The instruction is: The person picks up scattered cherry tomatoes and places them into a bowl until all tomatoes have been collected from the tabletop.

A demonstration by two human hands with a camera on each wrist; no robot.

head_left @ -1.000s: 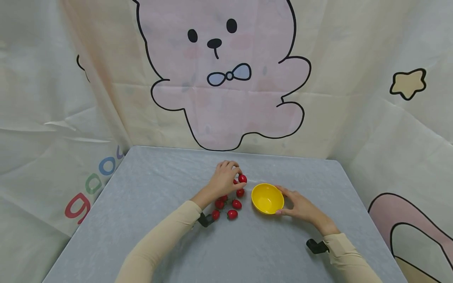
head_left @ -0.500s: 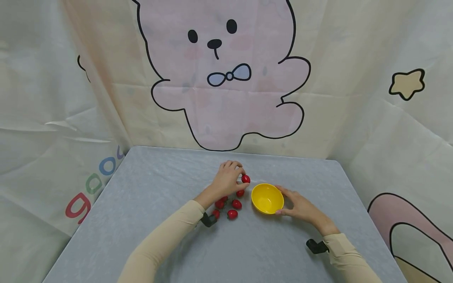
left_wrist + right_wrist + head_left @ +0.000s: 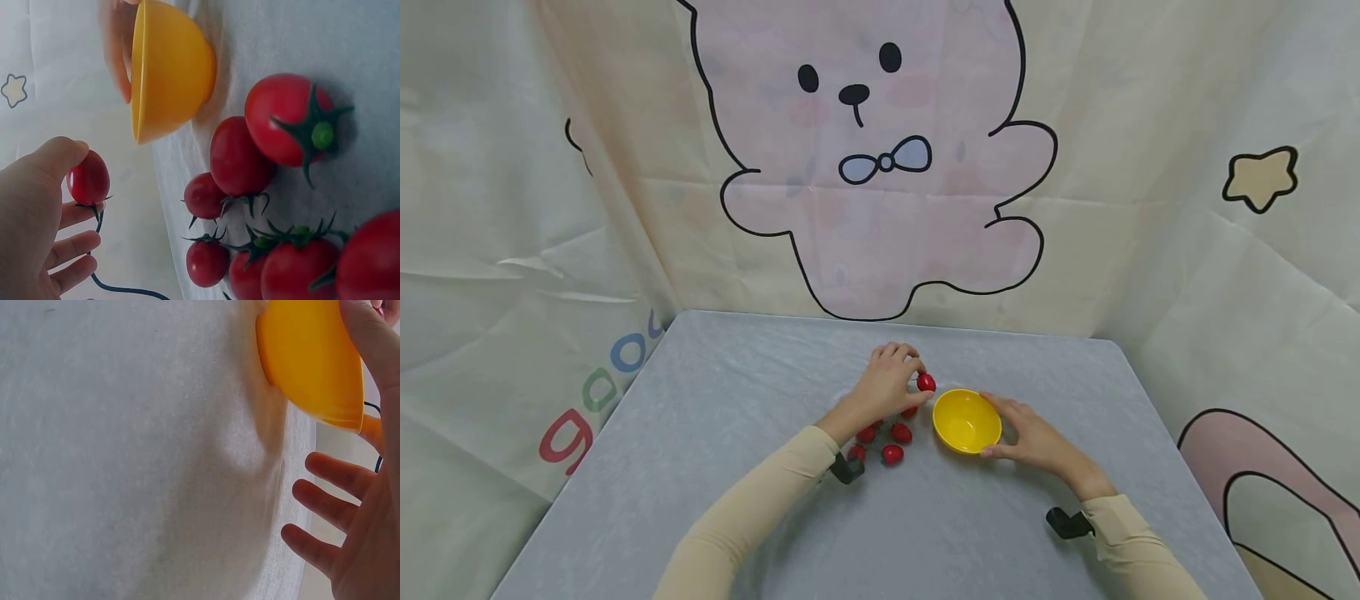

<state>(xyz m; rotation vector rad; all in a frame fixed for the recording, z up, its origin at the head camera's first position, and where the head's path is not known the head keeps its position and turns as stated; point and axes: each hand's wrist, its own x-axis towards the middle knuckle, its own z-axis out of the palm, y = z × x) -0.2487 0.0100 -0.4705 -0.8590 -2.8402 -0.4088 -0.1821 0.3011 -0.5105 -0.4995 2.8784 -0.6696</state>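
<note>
Slipping risk: the cherry tomato [image 3: 926,382] is pinched only at the tips of thumb and forefinger of the left hand [image 3: 886,386], so its smooth skin could probably let it be squeezed out and dropped beside the yellow bowl [image 3: 967,420].
Tipping risk: the bowl is steadied by the right hand [image 3: 1028,433], thumb and forefinger curled round its rim, the other fingers spread free; a knock could likely tilt it.
Tomato held: small, glossy red, green stalk attached, raised just left of the bowl's rim.
Remaining tomatoes [image 3: 891,442]: clustered on the grey table [image 3: 715,417], partly hidden under the left hand.
</note>
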